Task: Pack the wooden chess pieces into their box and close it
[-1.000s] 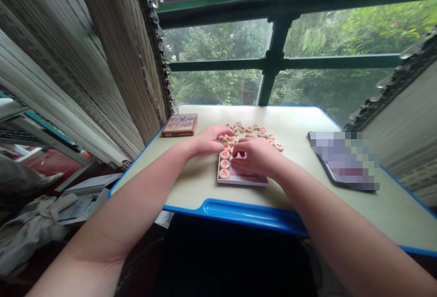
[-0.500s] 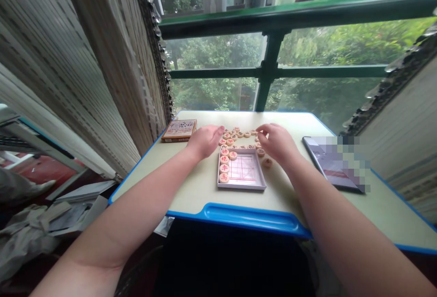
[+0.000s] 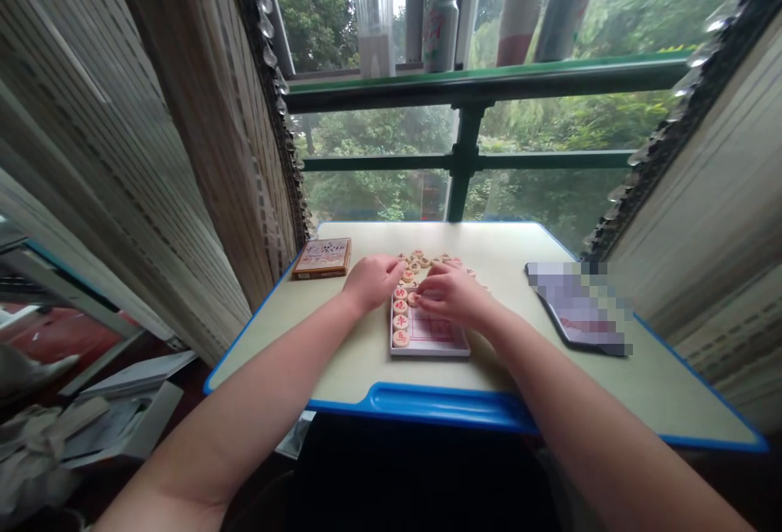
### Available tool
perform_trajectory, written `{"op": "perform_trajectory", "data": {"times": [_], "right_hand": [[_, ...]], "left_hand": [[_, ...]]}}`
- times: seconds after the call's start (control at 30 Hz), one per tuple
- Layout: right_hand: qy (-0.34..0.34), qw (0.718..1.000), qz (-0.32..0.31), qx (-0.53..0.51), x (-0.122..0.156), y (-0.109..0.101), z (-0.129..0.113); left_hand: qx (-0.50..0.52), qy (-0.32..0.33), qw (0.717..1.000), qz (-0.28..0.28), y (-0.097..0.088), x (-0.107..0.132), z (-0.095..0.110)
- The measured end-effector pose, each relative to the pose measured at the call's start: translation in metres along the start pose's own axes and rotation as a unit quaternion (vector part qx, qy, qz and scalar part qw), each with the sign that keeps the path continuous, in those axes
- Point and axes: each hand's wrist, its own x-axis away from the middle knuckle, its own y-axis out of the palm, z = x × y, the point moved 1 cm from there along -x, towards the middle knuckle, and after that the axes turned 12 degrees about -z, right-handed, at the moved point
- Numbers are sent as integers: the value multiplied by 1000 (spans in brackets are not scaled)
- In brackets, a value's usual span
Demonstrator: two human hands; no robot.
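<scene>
A shallow white box (image 3: 431, 352) with a printed red grid sits mid-table. Round wooden xiangqi pieces (image 3: 400, 323) with red characters line its left side in a column. My right hand (image 3: 449, 294) reaches over the box, its fingertips at another xiangqi piece (image 3: 413, 299) beside the column's top. The grip's underside is hidden. My left hand (image 3: 372, 283) is just behind the box's left corner, with thumb and fingers pinched together among loose pieces; what lies between them is hidden. More loose xiangqi pieces (image 3: 418, 254), red and black, cluster behind the box, partly covered by my right hand.
A flat brown case (image 3: 322, 258) with writing lies at the table's back left. On the right is a phone or tablet (image 3: 571, 312), partly blurred out. A blue tray groove (image 3: 445, 406) runs along the front edge. Cans (image 3: 441, 33) stand on the window ledge.
My right hand has moved left and nearer, from the loose pieces to over the box. My left hand stays near the back left corner. The camera view has tilted up.
</scene>
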Motion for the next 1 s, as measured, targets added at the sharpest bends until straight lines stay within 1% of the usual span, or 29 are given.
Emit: {"op": "perform_trajectory", "data": {"times": [0.13,0.3,0.43,0.53,0.67,0.73,0.8,0.87,0.93,0.97,1.0], "right_hand": [[-10,1000,-1,8,-1,6,-4],[-18,1000,6,16,-2,8,-2],[-18,1000,5,15,-2,9,0],[-18,1000,3,15,-2,9,0],[-29,999,5,11,-2,7,0],[-24,1000,14,3,-2,3,3],[4,999,39,-2,-2,-2,10],[67,993,92,-2,-1,-8,22],[158,974,162,-9,0,-14,38],[202,961,190,-20,1,-16,47],[234,950,204,-35,2,-17,55]], "left_hand": [[-5,7,1000,-2,-1,1,2],[-4,7,1000,-7,-1,2,4],[6,-32,999,-10,1,-1,0],[32,-62,998,-9,1,-3,-6],[63,-88,994,-7,-1,-6,-12],[67,-94,993,-9,-1,-7,-13],[63,-92,994,-17,1,-7,-14],[57,-78,995,-37,4,-8,-14],[58,-58,995,-64,8,-8,-13],[63,-50,994,-78,10,-8,-13],[71,-44,993,-87,11,-8,-12]]}}
